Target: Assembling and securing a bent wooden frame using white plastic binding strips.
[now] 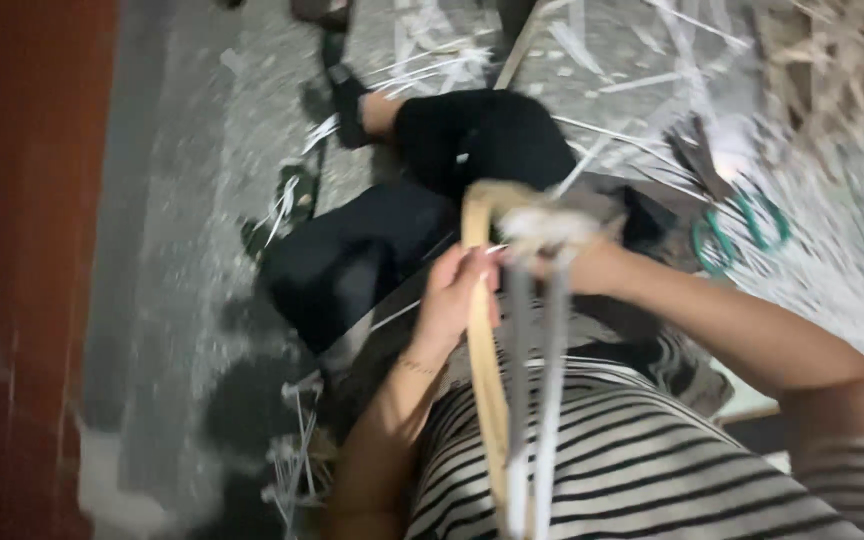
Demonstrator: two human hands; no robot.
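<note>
A craft workshop floor: grey concrete (182,250) littered with cut cane strips (642,60) and green-handled scissors (742,225).

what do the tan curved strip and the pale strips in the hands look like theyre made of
The tan curved strip looks like split bamboo or cane: matt, pale brown, bent in a smooth hoop without kinking. The pale grey-white flat strips look like thin shaved bamboo or plastic banding; motion blur leaves it open. The left hand grips the tan strip; the right hand sits where the pale strips bunch.

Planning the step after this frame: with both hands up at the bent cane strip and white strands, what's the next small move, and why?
Probably draw the white strands snug: left hand grips the tan cane strip near its bend, right hand sits at the white wrap, strands hanging loose. Blur hides the fingers.
</note>
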